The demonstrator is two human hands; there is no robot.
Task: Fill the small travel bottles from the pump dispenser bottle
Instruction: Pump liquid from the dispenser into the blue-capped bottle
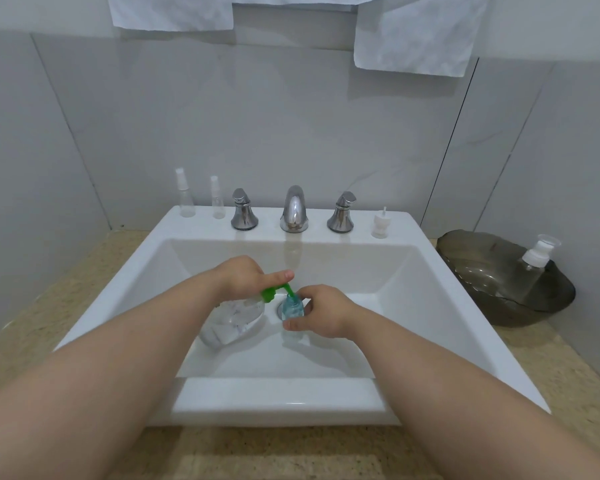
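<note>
Pump bottle (232,320) grasped by left grip (243,275), right grip (321,311) pinching travel bottle (291,308) under nozzle (289,290)

No text, brand, number or sign can be read anywhere. The pump dispenser bottle (232,320) carries a pale label with faint purplish marks, but they are too blurred and small to make out as letters or figures.

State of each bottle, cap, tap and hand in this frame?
travel bottle: uncapped, bluish inside
pump dispenser bottle: tilted, nozzle at its mouth
left hand: grips pump dispenser bottle, finger on pump
right hand: pinches travel bottle
spray bottles on ledge: capped, upright
loose spray cap: standing on ledge
faucet: not running
bottle in bowl: capped, leaning
</note>
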